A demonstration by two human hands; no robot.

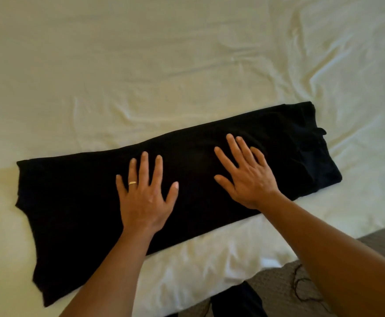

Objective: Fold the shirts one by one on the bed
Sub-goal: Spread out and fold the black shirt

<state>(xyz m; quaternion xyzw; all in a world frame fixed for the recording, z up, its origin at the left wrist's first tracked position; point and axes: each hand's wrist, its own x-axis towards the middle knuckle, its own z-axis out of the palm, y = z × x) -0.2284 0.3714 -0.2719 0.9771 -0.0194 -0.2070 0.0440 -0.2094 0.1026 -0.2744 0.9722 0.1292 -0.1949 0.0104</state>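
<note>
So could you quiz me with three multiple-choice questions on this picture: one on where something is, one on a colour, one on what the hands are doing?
1. Where does the shirt lie?
A. on the bed sheet
B. on the floor
C. on a chair

2. What colour is the shirt?
A. white
B. red
C. black

3. How are the two hands placed?
A. both clenched in fists
B. both flat on the shirt, fingers spread
C. both lifted off the bed

Answers:
1 A: pale bed sheet shows all around it.
2 C: it is dark against the sheet.
3 B: the left hand and right hand press on the cloth with straight fingers.
</note>
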